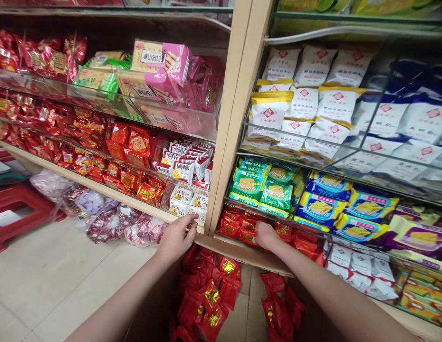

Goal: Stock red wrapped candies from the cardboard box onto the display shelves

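Note:
My right hand [268, 236] reaches over the front of the bottom right shelf, its fingers closed at a red snack packet [247, 236] among several like it. The fingertips are partly hidden by the packets. My left hand [178, 236] is at the wooden shelf edge, beside white square snack packs [178, 208]. Its fingers are loosely bent and apart, with nothing seen in them. Between my forearms is an open cardboard box [242, 254], whose flap edge lies against the shelf. Red packets with gold print [212, 297] lie in it in two heaps, the left one larger.
A wooden upright [230, 118] divides the shelves, which have clear front panels. Green packs [247, 185] and blue-yellow packs [321, 206] stand above the red ones. Plastic bags of snacks [107, 223] and a red stool [24, 209] are on the tiled floor at left.

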`<state>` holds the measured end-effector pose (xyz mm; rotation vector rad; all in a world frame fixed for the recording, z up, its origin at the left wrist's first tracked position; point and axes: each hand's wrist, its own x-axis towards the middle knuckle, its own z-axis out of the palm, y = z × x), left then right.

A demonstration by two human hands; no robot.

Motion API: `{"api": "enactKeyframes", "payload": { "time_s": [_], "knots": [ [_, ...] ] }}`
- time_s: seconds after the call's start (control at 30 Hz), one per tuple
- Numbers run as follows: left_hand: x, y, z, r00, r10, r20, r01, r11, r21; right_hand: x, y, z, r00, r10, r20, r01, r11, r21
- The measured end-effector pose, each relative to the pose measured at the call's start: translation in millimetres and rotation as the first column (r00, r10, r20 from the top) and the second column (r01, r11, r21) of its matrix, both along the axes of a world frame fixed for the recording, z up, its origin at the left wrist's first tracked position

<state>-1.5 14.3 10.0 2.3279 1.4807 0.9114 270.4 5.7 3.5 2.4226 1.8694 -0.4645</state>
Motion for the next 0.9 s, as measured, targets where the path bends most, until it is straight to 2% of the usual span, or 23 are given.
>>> {"api": "enactKeyframes", "payload": {
  "time_s": [0.17,0.3,0.53,0.77,0.9],
  "knots": [
    [-0.4,-0.6,-0.4,0.999,-0.016,-0.05,0.018,0.999,0.037,1.5,8.7,-13.9,0.998,0.039,0.055,-0.033,0.994,-0.102],
    [1.1,-1.1,-0.4,0.995,-0.03,-0.093,0.033,0.999,0.029,4.2,11.0,-15.7,0.988,0.119,0.096,-0.104,0.983,-0.149],
    [1.5,-0.9,-1.5,0.989,-0.027,-0.148,0.036,0.998,0.058,-1.5,14.8,-9.0,0.963,0.195,0.186,-0.164,0.972,-0.169],
    [-0.2,-1.2,-1.7,0.983,-0.043,-0.179,0.056,0.996,0.066,-8.2,13.3,-6.8,0.96,0.202,0.196,-0.174,0.973,-0.15],
    [-1.3,-0.9,-0.2,0.98,-0.048,-0.193,0.061,0.996,0.06,-6.3,3.0,13.5,0.971,0.179,0.16,-0.168,0.983,-0.079]
  ]
}}
